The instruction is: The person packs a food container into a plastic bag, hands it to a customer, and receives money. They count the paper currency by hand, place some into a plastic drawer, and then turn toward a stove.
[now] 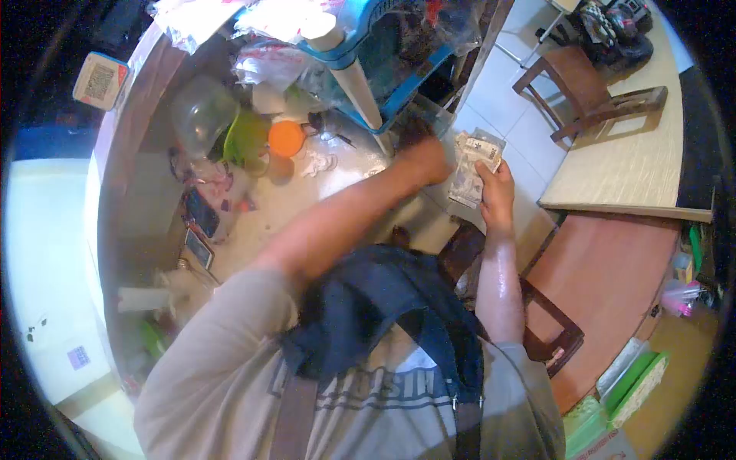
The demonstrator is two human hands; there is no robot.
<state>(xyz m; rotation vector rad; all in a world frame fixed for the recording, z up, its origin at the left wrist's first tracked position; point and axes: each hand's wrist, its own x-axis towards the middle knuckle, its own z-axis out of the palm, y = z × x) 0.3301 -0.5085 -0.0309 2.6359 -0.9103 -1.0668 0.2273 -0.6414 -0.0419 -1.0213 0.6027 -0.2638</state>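
My right hand (pixel 498 190) is closed on a small bundle of banknotes (pixel 469 172), with the thumb lying on top. Just left of it, my left hand (pixel 423 157) reaches over the counter, beside a clear plastic container (pixel 438 119). Shadow and blur hide its fingers, so whether it holds anything is unclear. The left forearm crosses above the pale counter top (pixel 264 230). An orange lid (pixel 286 139) and a green container (pixel 245 138) stand further left on the counter.
A blue plastic rack (pixel 360 46) with a white post rises at the top. Two phones (pixel 198 248) lie on the left. A wooden chair (pixel 579 84) and a brown tabletop (pixel 606 284) are at the right. A QR code stand (pixel 100 80) is at upper left.
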